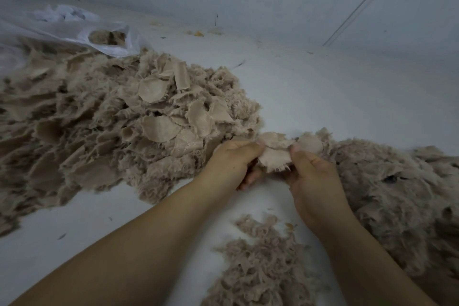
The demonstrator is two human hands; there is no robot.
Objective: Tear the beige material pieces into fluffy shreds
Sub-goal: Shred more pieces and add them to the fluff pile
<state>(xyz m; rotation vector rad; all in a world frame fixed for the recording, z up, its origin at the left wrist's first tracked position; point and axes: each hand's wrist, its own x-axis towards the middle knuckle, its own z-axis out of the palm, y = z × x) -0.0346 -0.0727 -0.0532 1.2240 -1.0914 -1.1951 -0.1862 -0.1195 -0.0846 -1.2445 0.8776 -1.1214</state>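
Item: beige piece [274,154], one, frayed along its lower edge. It was held above the pale surface [323,97], stretched between two grips, long axis running from 9 to 3 o'clock. Left hand [232,160] pinched its 9 o'clock end, thumb over curled fingers; right hand [311,174] pinched the 3 o'clock end likewise. Both hands were equally near. Untorn pile [119,117] lay at 9 to 10 o'clock of the grips, fluffy shreds [402,194] at 3 to 4 o'clock. Likely next move: pull apart along that axis.
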